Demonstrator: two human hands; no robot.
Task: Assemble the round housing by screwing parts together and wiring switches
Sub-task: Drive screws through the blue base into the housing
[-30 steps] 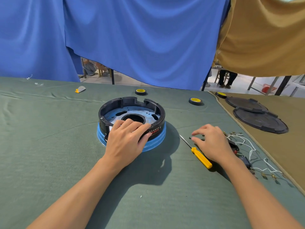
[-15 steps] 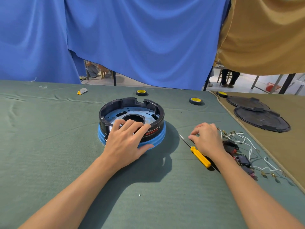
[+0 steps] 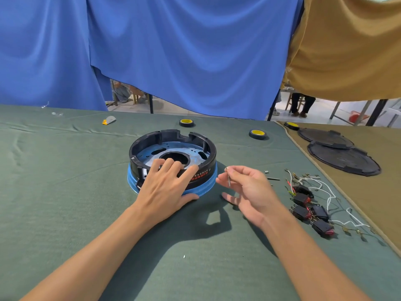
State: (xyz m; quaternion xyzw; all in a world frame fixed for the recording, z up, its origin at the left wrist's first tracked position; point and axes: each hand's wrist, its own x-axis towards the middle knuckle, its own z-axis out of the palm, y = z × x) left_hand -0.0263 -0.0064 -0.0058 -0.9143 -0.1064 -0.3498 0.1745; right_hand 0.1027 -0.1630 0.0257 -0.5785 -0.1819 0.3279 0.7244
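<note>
Hands: left hand (image 3: 165, 192) spread on round housing (image 3: 152, 139); right hand (image 3: 249, 190) pinches screw (image 3: 228, 178) at 3 o'clock.
Screw: likely light, slippy; hold its shaft.

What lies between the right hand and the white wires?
Two small dark parts on the green cloth, between the right hand and the wires; head view shows it.

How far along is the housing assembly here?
Done: black ring seated on the blue base. In hand: left hand rests on the ring, right hand pinches a screw, not yet driven. Left: switches and white wires lie loose on the cloth, none fitted.
</note>
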